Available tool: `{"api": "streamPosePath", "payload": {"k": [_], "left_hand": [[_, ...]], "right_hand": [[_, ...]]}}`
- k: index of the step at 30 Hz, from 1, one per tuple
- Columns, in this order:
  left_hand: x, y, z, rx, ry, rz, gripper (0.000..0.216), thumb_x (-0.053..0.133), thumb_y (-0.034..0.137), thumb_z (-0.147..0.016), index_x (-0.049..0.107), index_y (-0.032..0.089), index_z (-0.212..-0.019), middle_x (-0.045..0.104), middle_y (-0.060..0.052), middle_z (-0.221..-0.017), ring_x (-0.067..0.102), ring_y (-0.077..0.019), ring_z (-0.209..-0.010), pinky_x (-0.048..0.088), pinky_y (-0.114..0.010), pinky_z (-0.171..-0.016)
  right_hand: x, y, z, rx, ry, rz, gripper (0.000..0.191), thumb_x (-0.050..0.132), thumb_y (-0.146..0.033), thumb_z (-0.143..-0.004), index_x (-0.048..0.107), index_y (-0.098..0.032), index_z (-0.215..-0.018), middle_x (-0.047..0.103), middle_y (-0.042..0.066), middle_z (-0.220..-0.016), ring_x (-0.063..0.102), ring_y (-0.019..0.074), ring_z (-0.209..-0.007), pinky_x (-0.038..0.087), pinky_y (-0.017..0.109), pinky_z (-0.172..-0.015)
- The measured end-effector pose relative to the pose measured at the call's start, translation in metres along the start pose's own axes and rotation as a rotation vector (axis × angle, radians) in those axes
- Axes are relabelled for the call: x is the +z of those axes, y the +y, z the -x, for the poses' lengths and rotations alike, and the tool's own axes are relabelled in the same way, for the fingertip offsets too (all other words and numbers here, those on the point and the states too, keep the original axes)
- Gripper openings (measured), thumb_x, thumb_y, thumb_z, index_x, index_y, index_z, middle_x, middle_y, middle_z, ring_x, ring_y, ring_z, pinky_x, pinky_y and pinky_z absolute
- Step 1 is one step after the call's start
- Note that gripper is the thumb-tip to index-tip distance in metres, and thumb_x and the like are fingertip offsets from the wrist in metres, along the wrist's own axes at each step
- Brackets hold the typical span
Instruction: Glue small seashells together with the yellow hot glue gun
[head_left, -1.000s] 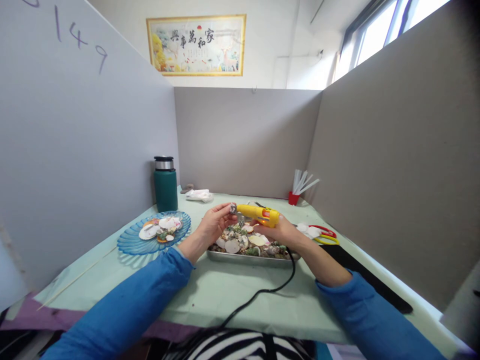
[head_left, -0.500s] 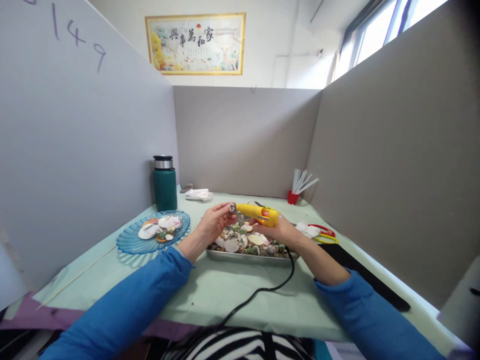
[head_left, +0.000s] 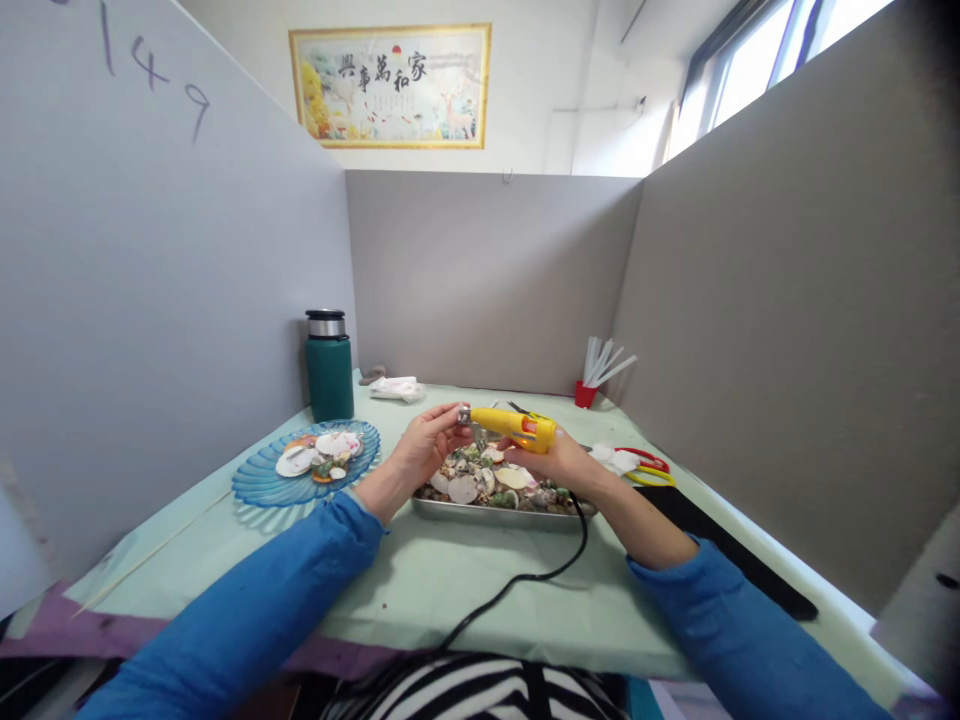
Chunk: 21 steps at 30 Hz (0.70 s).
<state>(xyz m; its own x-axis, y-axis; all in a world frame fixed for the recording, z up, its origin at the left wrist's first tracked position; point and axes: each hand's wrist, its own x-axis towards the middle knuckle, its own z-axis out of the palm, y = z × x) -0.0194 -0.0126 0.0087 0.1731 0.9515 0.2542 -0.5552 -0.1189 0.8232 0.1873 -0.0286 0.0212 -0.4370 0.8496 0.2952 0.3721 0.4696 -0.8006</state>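
My right hand [head_left: 556,458] is wrapped round a yellow hot glue gun [head_left: 517,426], its nozzle pointing left. An orange light glows on the gun's side, and a black cord [head_left: 517,583] runs from it to the table's front edge. At the nozzle, my left hand [head_left: 429,447] is closed in a pinch. A small greyish piece [head_left: 464,414] shows between the fingertips and the nozzle; its kind is too small to tell. Both hands are above a metal tray [head_left: 502,517] heaped with shells and small stones [head_left: 487,482].
At left, a blue scalloped plate [head_left: 259,480] bears several shells, with a green bottle [head_left: 329,375] behind it. On the right are a red cup [head_left: 586,395] of glue sticks [head_left: 604,360], red-and-yellow-handled scissors [head_left: 651,466] and a black flat strip [head_left: 739,550]. Grey panels [head_left: 495,280] enclose the table.
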Motion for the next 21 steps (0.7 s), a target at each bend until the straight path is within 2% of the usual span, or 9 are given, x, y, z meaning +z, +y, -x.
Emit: {"api": "streamPosePath", "payload": {"k": [9,15,21], "left_hand": [[-0.0013,-0.0016,-0.0003,-0.009,0.001,-0.017,0.021,0.070,0.014,-0.070,0.064,0.010,-0.089,0.065,-0.004,-0.074,0.062,-0.0108,-0.055,0.053,-0.025,-0.059],[0.0003,-0.0002,0.0006,0.011,0.018,-0.006,0.023,0.071,0.014,-0.069,0.064,0.010,-0.091,0.066,-0.005,-0.080,0.061,-0.0096,-0.056,0.054,-0.025,-0.061],[-0.0010,-0.0022,-0.0012,0.074,0.077,-0.056,0.025,0.073,0.018,-0.068,0.065,0.010,-0.090,0.066,-0.004,-0.076,0.062,-0.0105,-0.056,0.054,-0.025,-0.060]], "right_hand": [[-0.0007,-0.0006,-0.0012,-0.017,0.019,0.002,0.020,0.060,-0.028,-0.071,0.065,-0.014,-0.085,0.050,-0.003,-0.056,0.043,0.0072,-0.047,0.036,0.018,-0.043],[-0.0003,-0.0007,0.0004,-0.007,0.010,-0.002,0.023,0.062,-0.030,-0.070,0.064,-0.015,-0.087,0.054,-0.002,-0.062,0.043,0.0075,-0.048,0.035,0.017,-0.041],[-0.0004,0.0022,0.0000,-0.023,0.006,0.018,0.022,0.062,-0.030,-0.070,0.064,-0.015,-0.086,0.056,-0.002,-0.064,0.046,0.0080,-0.050,0.036,0.017,-0.042]]}}
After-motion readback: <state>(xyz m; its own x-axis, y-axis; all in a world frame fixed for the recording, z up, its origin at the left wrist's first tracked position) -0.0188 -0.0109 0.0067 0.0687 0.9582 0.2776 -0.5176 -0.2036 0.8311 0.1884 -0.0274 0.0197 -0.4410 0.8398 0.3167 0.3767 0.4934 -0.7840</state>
